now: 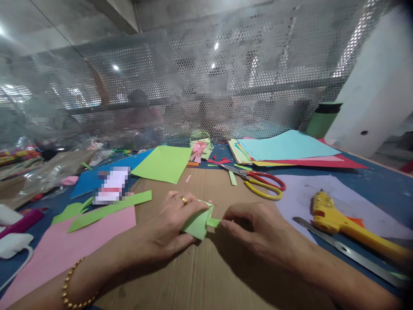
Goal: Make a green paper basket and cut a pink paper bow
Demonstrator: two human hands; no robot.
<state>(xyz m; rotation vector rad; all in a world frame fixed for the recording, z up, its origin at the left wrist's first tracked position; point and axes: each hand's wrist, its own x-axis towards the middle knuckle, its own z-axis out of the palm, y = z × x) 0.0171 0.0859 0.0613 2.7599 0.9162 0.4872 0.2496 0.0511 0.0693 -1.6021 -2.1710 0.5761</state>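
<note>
My left hand [171,226] rests on the brown cardboard sheet [206,275] and grips a small folded piece of light green paper [196,224], fingers wrapped round it. My right hand [254,230] is beside it, its fingertips pinching a narrow green tab [213,222] that sticks out of the same piece. Both hands meet at the paper near the middle of the cardboard. A ring shows on my left hand and a gold bracelet on that wrist.
Red and yellow scissors [261,183] lie behind my right hand. A yellow glue gun [348,226] and a metal ruler [348,254] lie at right. Coloured paper stack [290,148] at back right, green sheet [164,163], pink sheet [64,245], green strips [109,210] at left. Mesh screen behind.
</note>
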